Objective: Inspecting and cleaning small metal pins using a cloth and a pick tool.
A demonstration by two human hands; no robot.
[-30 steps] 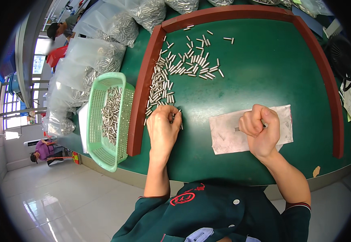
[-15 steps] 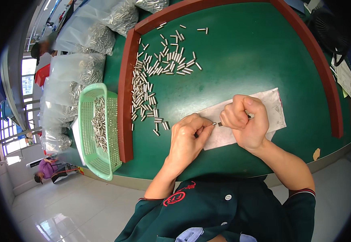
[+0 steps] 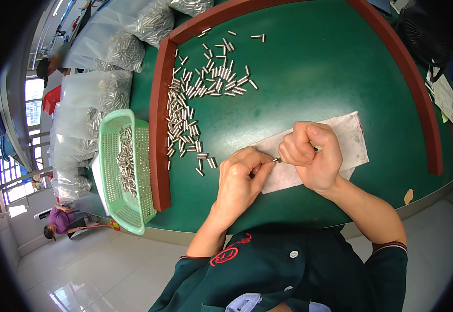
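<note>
- Green felt-topped workbench point(image 3: 309, 67) with a raised reddish-brown border point(image 3: 160, 130) fills most of the view, with a glossy tiled floor below it.
- Both hands meet over a white cloth point(image 3: 354, 140) near the front edge of the bench.
- Left hand point(image 3: 239, 179) is curled, thumb and forefinger pinched narrow on a small metal pin point(image 3: 277, 160).
- Right hand point(image 3: 309, 153) is balled into a fist, and something thin and metal pokes out past its thumb side; can't tell exactly what it grips.
- The key relation: the pin sits right in the gap between the two hands, its long axis running roughly left to right, one end in the left fingertips and the other aimed at the right fist. Left hand is the one actually on it, and the right looks like it is touching or just short of the tip, too small to call.
- Pile of loose silver pins point(image 3: 195, 104) lies up and to the left of the hands, strung along the border and well apart from the right hand, so the left arm is the nearer one.
- Green plastic basket point(image 3: 109, 177) with more pins sits outside the border on the left, beside clear bags of pins point(image 3: 106, 93).
</note>
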